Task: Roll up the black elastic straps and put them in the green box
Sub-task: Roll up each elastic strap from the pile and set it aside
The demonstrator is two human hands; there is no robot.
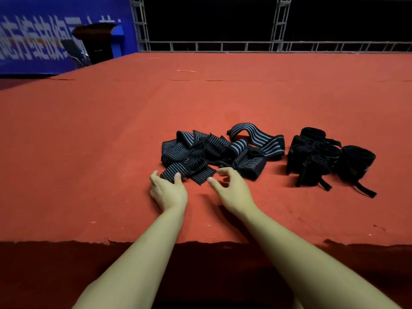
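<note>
Red carpet (89,152); one loose strap heap (214,157); two hands.

I can't tell whether my left hand (168,191) actually pinches the loose straps (214,156); the blue banner (44,41) lettering is blurred, cut off.

both forearms outstretched, left hand (168,191) and right hand (230,186) loosely curled
</note>
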